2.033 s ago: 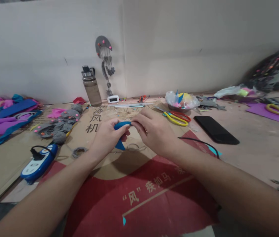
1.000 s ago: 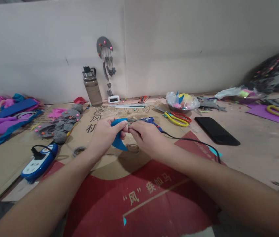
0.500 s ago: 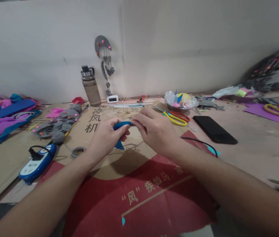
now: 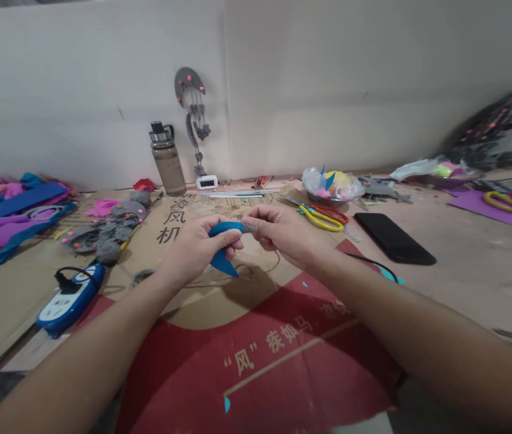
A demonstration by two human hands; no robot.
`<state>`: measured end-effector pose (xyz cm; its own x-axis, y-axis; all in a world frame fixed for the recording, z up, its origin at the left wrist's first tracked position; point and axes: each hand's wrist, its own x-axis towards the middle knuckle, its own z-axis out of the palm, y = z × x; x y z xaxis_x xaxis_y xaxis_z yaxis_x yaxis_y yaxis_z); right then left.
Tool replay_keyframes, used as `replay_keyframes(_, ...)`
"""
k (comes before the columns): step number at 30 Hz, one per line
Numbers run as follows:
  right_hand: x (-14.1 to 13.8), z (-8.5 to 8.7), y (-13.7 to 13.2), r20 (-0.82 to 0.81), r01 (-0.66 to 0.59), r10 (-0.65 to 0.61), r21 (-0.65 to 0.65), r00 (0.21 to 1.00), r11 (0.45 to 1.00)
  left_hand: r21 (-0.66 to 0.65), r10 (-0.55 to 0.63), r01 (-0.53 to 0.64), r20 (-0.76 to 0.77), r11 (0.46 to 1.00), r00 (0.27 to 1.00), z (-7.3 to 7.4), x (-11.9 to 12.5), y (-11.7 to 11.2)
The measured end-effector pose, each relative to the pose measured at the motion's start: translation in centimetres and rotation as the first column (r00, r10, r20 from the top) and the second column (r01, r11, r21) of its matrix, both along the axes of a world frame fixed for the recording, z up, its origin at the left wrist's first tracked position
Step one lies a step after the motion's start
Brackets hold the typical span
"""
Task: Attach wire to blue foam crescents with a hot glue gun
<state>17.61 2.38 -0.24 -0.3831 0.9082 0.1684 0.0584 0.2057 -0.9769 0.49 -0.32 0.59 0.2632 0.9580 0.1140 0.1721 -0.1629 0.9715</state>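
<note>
My left hand (image 4: 195, 247) is closed around a curved piece of blue foam (image 4: 222, 252), whose pointed tip hangs down below my fingers. My right hand (image 4: 283, 232) pinches a small grey piece (image 4: 249, 228) against the upper end of the blue foam. Both hands hover above a sheet of brown and red cardboard (image 4: 256, 361). A thin grey string (image 4: 256, 272) lies on the cardboard under my hands.
Yellow and red scissors (image 4: 325, 216) and a black phone (image 4: 394, 239) lie to the right. A blue power strip (image 4: 68, 298) sits at the left, near grey felt pieces (image 4: 106, 232) and coloured foam sheets (image 4: 6, 211). A water bottle (image 4: 167, 160) stands by the wall.
One second ago my right hand held a blue glue gun at the foam. It has since set that down and now pinches a grey piece onto the foam's end.
</note>
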Motion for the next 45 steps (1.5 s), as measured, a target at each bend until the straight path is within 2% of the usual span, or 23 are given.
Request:
replay_keyframes(2, -0.4, -0.6, -0.1, -0.089, -0.059, 0.049, -0.117, 0.995, 0.991, -0.024, 0.015, -0.013, 0.065, 1.000, 0.998, -0.2, 0.0, 0.2)
replay_keyframes(4, -0.8, -1.2, -0.3, -0.109, -0.069, 0.056, -0.117, 0.992, 0.991, -0.052, 0.053, -0.048, 0.109, 0.998, 0.993, -0.5, 0.0, 0.5)
replay_keyframes(8, -1.4, -1.5, -0.6, -0.022, 0.002, 0.000, 0.096, 1.000, 0.995, -0.073, 0.130, -0.118, 0.179, 0.990, 0.975, -0.8, 0.2, 0.7)
replay_keyframes(11, -1.4, -1.4, -0.7, 0.044, 0.027, -0.039, 0.239, 0.998, 0.971, -0.099, 0.129, -0.107, 0.264, 0.989, 0.956, -0.9, 0.3, 0.7)
replay_keyframes(18, -1.3, -1.7, -0.6, 0.072, 0.037, -0.062, 0.309, 0.995, 0.950, -0.143, 0.049, 0.000, 0.341, 0.990, 0.939, -0.9, 0.1, 0.7)
replay_keyframes(23, -1.2, -2.1, -0.6, 0.150, 0.073, -0.137, 0.372, 0.979, 0.925, -0.090, 0.119, -0.102, 0.203, 0.991, 0.972, -1.0, 0.2, 0.8)
replay_keyframes(25, -1.2, -2.1, -0.7, 0.188, 0.068, -0.168, 0.445, 0.968, 0.893, -0.075, 0.141, -0.130, 0.160, 0.989, 0.977, -0.9, 0.3, 0.7)
replay_keyframes(28, -1.0, -1.8, -0.9, 0.271, 0.034, -0.241, 0.597, 0.932, 0.802, -0.070, 0.162, -0.154, 0.120, 0.986, 0.980, -0.7, 0.4, 0.6)
replay_keyframes(31, -0.9, -1.6, -1.2, 0.399, -0.037, -0.334, 0.686, 0.854, 0.726, -0.067, 0.187, -0.183, 0.054, 0.981, 0.981, -0.4, 0.4, 0.4)
replay_keyframes(34, -0.9, -1.5, -1.7, 0.529, -0.121, -0.407, 0.707, 0.745, 0.697, -0.049, 0.210, -0.210, -0.018, 0.976, 0.978, -0.1, 0.6, 0.1)
replay_keyframes(37, -0.9, -1.4, -2.2, 0.584, -0.176, -0.442, 0.716, 0.681, 0.676, -0.009, 0.240, -0.241, -0.092, 0.970, 0.967, 0.2, 0.7, -0.1)
replay_keyframes(40, -0.8, -1.1, -2.5, 0.571, -0.191, -0.477, 0.751, 0.668, 0.632, 0.056, 0.269, -0.263, -0.140, 0.963, 0.953, 0.4, 0.8, -0.4)
replay_keyframes(45, -0.1, -0.2, -2.4, 0.468, -0.160, -0.542, 0.840, 0.698, 0.519, 0.124, 0.244, -0.225, -0.163, 0.966, 0.956, 0.2, 0.9, -0.6)
